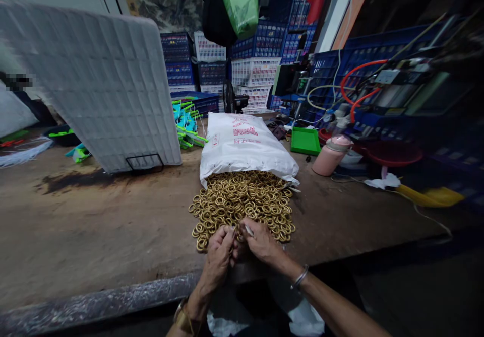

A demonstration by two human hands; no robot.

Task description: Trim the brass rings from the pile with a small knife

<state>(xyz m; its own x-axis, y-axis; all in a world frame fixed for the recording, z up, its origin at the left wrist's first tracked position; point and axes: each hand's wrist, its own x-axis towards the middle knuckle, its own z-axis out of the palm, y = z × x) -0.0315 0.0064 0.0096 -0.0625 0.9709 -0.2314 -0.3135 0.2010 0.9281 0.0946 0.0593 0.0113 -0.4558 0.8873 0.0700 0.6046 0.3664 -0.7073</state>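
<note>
A heap of brass-coloured rings (242, 196) spreads out from the mouth of a white printed sack (242, 140) lying on the table. At the near edge of the heap my left hand (220, 250) is closed in a pinch, with whatever lies between thumb and fingers too small to make out. Close beside it, my right hand (262, 240) has its fingers curled together over the rings. A small pale sliver (248, 230) shows at these fingers; I cannot tell its kind. The fingertips of both hands nearly meet, and they partly hide the rings beneath.
A tall grey-white padded panel (113, 90) stands at left on a wire stand. To the right are a green tray (305, 141), a pink bottle (330, 155) and a red round dish (393, 153). Stacked crates (253, 72) fill the back. The table's front edge (94, 296) is plastic-wrapped.
</note>
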